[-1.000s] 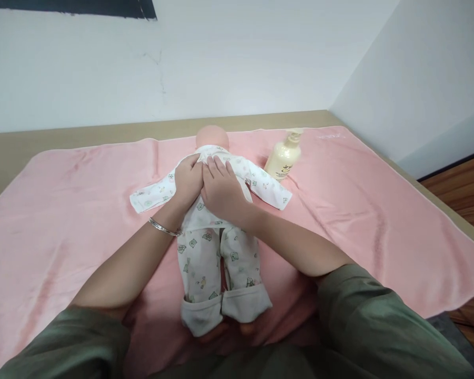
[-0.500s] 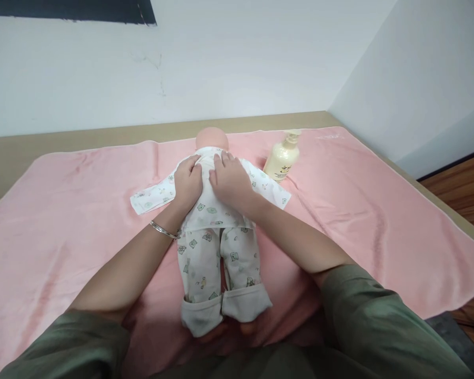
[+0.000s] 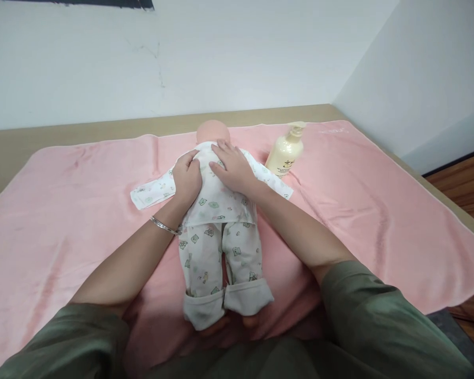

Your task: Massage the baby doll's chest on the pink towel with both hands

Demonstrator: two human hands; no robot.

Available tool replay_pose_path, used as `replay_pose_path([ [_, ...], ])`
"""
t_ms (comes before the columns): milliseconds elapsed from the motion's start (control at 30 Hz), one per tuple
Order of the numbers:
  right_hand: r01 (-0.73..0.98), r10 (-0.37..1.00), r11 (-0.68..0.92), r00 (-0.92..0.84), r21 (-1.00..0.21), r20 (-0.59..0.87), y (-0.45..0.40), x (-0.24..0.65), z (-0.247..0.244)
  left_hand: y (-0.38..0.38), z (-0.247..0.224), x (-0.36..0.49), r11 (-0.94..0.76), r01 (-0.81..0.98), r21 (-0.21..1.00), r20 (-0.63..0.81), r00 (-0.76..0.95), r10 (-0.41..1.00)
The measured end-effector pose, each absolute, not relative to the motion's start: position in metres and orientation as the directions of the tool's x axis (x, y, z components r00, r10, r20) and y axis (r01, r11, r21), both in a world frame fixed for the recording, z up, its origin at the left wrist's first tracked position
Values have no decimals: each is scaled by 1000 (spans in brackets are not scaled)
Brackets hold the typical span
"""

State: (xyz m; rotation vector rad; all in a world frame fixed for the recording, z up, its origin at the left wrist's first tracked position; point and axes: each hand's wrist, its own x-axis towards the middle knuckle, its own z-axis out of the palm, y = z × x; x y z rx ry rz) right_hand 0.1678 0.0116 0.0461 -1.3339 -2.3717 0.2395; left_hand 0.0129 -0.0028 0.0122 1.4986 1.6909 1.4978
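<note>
A baby doll (image 3: 213,207) in a white patterned top and matching trousers with turned-up cuffs lies lengthwise before me. Its bald head (image 3: 212,130) points away from me, and no face shows. My left hand (image 3: 187,178) is curled over the left side of its upper back, thumb on the cloth; the other fingertips are mostly hidden. On the right side of the upper back lies my right hand (image 3: 234,167), flat with fingers stretched out. Both sleeves of the top spread outward. A cream pump bottle (image 3: 285,152) stands tilted-looking just beyond the right sleeve.
Under the doll, a pink blanket (image 3: 82,226) with some creases covers most of the tabletop (image 3: 161,125). A white wall (image 3: 237,58) rises behind, and another meets it at the right. Wood-grained panelling (image 3: 464,181) shows at the far right.
My right hand's fingers have stretched out and its thumb has moved apart from them. My left hand stays on the doll's upper back. The view has shifted slightly.
</note>
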Motion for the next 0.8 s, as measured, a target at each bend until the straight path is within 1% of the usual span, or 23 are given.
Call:
replay_pose_path([
  [100, 846, 886, 441, -358, -299, 295, -11, 158, 43, -3, 12, 14, -151, 419, 896, 312, -349, 884],
  [167, 858, 878, 440, -351, -263, 324, -34, 148, 40, -2, 12, 13, -126, 400, 908, 290, -381, 878],
  [267, 805, 816, 551, -465, -219, 344, -58, 136, 39, -1, 11, 13, -108, 380, 919, 263, -384, 885],
  [333, 764, 782, 608, -528, -216, 331, -57, 134, 40, -1, 12, 12, -110, 370, 923, 256, -374, 891],
  [467, 725, 776, 630, -577, -278, 254, -20, 148, 46, -1, 13, 12, -130, 391, 911, 281, -360, 890],
  [600, 784, 856, 517, -463, -344, 231, 9, 163, 48, -2, 13, 13, -174, 436, 883, 333, -318, 888],
  [733, 854, 895, 427, -353, -297, 273, -11, 156, 44, -2, 12, 13, -151, 434, 888, 313, -331, 890],
  [800, 867, 893, 421, -346, -265, 287, -34, 146, 43, -1, 11, 12, -132, 425, 895, 297, -348, 889],
])
